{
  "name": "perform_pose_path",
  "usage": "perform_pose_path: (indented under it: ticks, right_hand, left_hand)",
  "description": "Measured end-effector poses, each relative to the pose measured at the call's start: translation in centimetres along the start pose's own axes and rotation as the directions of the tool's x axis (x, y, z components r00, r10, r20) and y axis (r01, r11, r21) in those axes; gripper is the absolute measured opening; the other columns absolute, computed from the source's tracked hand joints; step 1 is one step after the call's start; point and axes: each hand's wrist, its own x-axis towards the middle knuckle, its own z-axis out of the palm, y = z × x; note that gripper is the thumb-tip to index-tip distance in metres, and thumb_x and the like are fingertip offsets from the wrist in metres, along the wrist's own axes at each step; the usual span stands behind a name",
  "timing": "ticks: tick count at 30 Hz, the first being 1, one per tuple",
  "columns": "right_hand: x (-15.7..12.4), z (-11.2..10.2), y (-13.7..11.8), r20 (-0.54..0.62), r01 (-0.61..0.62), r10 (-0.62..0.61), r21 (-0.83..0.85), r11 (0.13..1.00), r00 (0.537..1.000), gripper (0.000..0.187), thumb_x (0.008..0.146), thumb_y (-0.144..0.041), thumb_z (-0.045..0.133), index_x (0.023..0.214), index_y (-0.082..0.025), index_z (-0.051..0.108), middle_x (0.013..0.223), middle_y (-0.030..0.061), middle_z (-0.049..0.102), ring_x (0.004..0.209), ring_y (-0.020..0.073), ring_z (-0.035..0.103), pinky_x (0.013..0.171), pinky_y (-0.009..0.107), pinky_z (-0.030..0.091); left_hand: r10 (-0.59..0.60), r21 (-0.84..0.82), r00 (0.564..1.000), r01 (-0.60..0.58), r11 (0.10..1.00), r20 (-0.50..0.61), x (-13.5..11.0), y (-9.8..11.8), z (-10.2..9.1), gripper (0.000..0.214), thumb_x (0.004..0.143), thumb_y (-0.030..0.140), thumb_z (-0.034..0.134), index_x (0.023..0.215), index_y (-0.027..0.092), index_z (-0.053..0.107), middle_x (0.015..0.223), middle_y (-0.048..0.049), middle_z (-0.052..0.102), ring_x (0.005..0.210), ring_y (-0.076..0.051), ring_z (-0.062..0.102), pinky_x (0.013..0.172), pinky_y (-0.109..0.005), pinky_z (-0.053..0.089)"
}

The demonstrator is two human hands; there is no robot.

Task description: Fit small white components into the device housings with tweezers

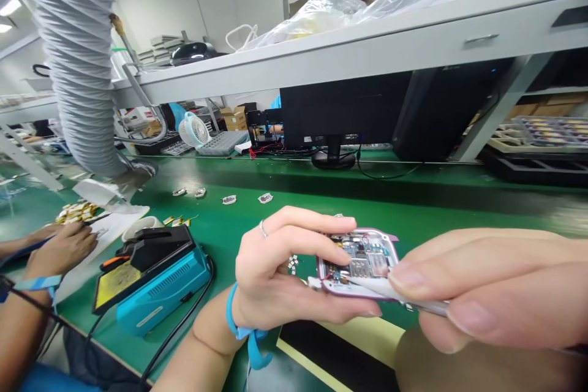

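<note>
Glossy plastic casing (389, 244) — pink, matt green mat (239, 220)

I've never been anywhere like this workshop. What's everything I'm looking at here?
Circuit-board device: one, pink casing, in the left hand.
Tweezers: one, metal, in the right hand.
Soldering station: one, teal and black, on the green bench.
Small metal parts: four, silver, in a row on the bench.
Ducting hose: one, pale grey, hanging at left.
Monitor: one, black, beyond the bench.
Desk fan: one, white, further back.
Co-worker's hand: one, at far left, over white paper.
Left hand: one, with ring and blue wristband.
Right hand: one, at right.
</note>
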Motion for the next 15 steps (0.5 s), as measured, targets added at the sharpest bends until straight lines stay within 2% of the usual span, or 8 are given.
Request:
perform_pose_path:
  ticks: [1,4,8,11,15]
  right_hand:
    - [0.1,0.1,-0.2,-0.01,-0.012,0.012,0.007,1.0,1.0,0.016,0.067,-0.045,0.065,0.068,-0.029,0.068,0.075,-0.0004,0.068,0.061,0.0185,0.065,0.057,0.024,0.056]
    - [-0.2,0.6,-0.4,-0.149,-0.132,0.131,0.01,0.991,0.98,0.019,0.069,-0.045,0.063,0.069,-0.027,0.067,0.076,0.0032,0.068,0.064,0.0181,0.064,0.058,0.023,0.055]
    - [-1.6,0.7,0.6,-0.233,-0.203,0.198,0.004,0.979,0.952,0.023,0.071,-0.047,0.061,0.072,-0.025,0.067,0.082,0.0069,0.067,0.073,0.0212,0.064,0.062,0.025,0.055]
    - [-2.9,0.3,1.9,-0.253,-0.221,0.216,0.006,0.975,0.943,0.022,0.069,-0.046,0.063,0.073,-0.025,0.067,0.083,0.0075,0.067,0.078,0.0232,0.064,0.064,0.026,0.056]
    - [-3.5,-0.1,3.2,-0.224,-0.225,0.227,0.033,0.974,0.948,0.013,0.069,-0.036,0.066,0.075,-0.025,0.068,0.085,0.0068,0.067,0.079,0.0238,0.064,0.066,0.027,0.056]
  left_hand:
    - [0.002,0.01,1.0,-0.001,1.0,-0.008,0.0,0.0,0.0,0.029,0.06,0.028,0.074,0.076,0.01,0.058,0.088,-0.0071,0.064,0.078,-0.013,0.062,0.068,-0.02,0.056]
    - [0.009,0.036,1.0,-0.009,0.999,-0.019,0.2,0.0,0.0,0.027,0.06,0.028,0.074,0.073,0.011,0.058,0.086,-0.0067,0.065,0.076,-0.013,0.063,0.066,-0.02,0.056]
    - [0.011,0.037,1.0,-0.01,0.999,-0.023,0.4,0.1,0.0,0.025,0.059,0.026,0.074,0.071,0.011,0.058,0.086,-0.0064,0.065,0.074,-0.013,0.064,0.064,-0.02,0.057]
    - [0.02,0.032,1.0,-0.019,0.999,-0.022,0.4,0.1,-0.1,0.025,0.057,0.025,0.076,0.07,0.011,0.059,0.085,-0.0063,0.065,0.073,-0.013,0.064,0.064,-0.019,0.057]
    - [0.026,0.017,1.0,-0.026,1.0,-0.007,0.5,-0.5,0.0,0.027,0.055,0.024,0.076,0.072,0.01,0.06,0.086,-0.0087,0.065,0.074,-0.015,0.064,0.065,-0.022,0.057]
